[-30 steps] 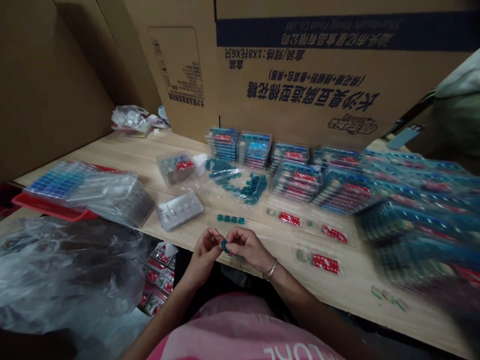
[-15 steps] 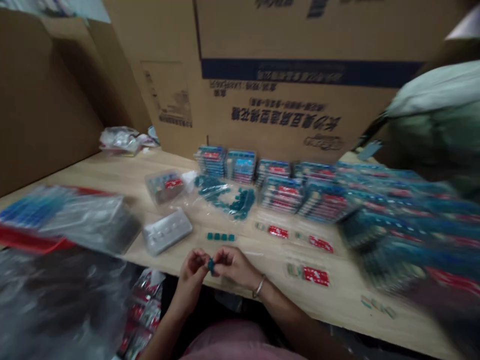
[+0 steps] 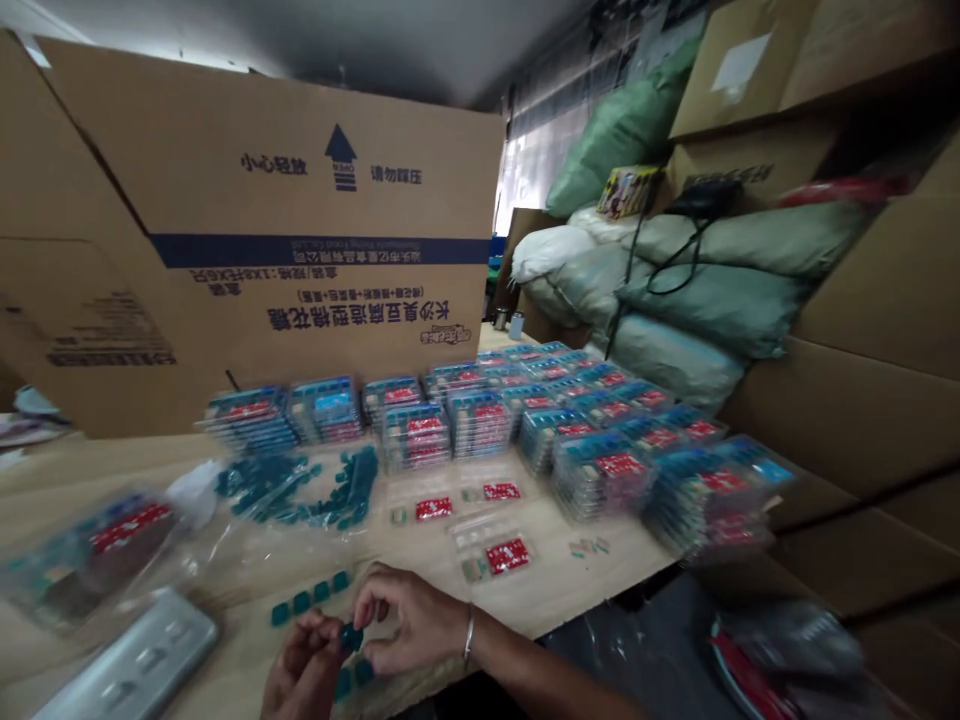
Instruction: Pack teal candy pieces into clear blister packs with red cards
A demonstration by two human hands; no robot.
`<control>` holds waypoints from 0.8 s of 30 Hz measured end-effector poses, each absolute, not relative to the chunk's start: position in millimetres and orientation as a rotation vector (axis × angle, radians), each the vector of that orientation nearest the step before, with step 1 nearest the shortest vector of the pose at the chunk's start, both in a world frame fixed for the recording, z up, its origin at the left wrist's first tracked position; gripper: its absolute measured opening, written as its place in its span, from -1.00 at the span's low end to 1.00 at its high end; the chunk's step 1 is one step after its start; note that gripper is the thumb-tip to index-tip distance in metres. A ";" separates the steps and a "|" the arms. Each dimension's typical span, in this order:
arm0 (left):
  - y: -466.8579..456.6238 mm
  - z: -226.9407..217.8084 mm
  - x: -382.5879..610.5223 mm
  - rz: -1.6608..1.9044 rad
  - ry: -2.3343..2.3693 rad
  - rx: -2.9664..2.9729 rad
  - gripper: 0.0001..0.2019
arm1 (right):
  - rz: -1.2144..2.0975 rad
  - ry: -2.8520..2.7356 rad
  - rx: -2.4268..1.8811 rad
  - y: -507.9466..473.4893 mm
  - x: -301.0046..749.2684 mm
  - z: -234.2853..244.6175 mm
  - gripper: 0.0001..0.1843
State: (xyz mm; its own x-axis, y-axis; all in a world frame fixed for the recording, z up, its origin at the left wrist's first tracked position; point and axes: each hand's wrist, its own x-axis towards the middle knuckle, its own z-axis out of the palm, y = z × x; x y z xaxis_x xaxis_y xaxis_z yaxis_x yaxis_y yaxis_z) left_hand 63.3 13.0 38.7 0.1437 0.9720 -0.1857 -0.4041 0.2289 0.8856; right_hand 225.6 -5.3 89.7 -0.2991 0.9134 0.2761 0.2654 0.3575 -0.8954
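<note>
A small teal block [image 3: 351,637] sits between the fingertips of both hands, low in the view near the table's front edge. My left hand [image 3: 304,660] pinches it from the left. Thumb and forefinger of my right hand [image 3: 409,615], with a bracelet at the wrist, curve around its right side and appear to touch it. Just beyond my hands, several like blocks form a row [image 3: 301,602]. Two more blocks [image 3: 364,671] lie directly below the held one, partly hidden by my hands.
Loose teal blocks in a clear bag [image 3: 352,490] lie farther back. Clear trays with red packets [image 3: 508,555] are on the table [image 3: 547,600]. Stacked filled packs [image 3: 600,470] extend rightward. A pale moulded tray [image 3: 142,660] is front left; a large carton [image 3: 337,300] stands behind.
My view has swung right and up, so sacks and cartons at the right now show. Both hands stay together around a teal block. Two blocks now show below them.
</note>
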 end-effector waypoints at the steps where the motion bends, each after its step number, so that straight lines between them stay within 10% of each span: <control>1: 8.8 41.9 64.0 1.154 0.927 0.776 -0.63 | 0.890 -1.839 -1.036 -7.4 222.5 89.4 -0.77; 24: 36.1 -13.9 -44.5 1.160 1.395 2.573 -0.80 | 0.495 -2.553 -1.254 103.4 101.3 45.9 -0.87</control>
State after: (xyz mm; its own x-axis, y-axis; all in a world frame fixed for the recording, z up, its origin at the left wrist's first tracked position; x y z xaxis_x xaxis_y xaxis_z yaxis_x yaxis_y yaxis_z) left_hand -44.5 36.1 -13.9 0.3358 0.7218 0.6052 0.7267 -0.6073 0.3211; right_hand 101.3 103.4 45.9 -0.5967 0.7989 0.0755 0.7127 0.5709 -0.4076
